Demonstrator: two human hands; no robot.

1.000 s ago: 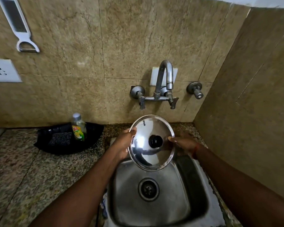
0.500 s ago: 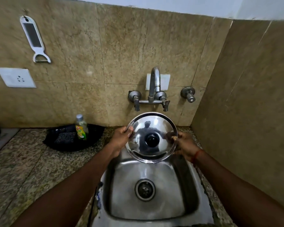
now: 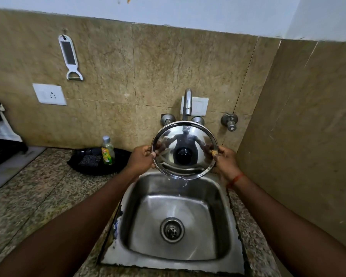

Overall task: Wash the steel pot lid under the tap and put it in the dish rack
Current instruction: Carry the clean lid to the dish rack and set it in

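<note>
From the head camera, the round polished steel pot lid [image 3: 183, 149] with its black centre knob stands almost on edge over the back of the square stainless steel sink [image 3: 148, 206], its shiny face turned toward the person and its top rim just under the spout of the curved chrome wall tap [image 3: 187, 102]. The left hand [image 3: 141, 158] is closed on the lid's left rim and the right hand [image 3: 225, 162] is closed on the right rim, thumbs over the front edge, so the lid hangs between them at about the same height on either side. Water drips off its lowest edge into the basin; whether the tap is running I cannot tell, since the lid hides the stream. The relation that matters next, as I judge it, is sideways: the black dish rack [image 3: 0, 140] sits at the far left edge of the speckled granite counter [image 3: 38, 192], well apart from the sink, past the black tray [image 3: 98, 162] with the small green dish-soap bottle [image 3: 107, 150]. The left hand is the nearer one, so the lid would travel left, rim first, likely carried by that hand alone.
</note>
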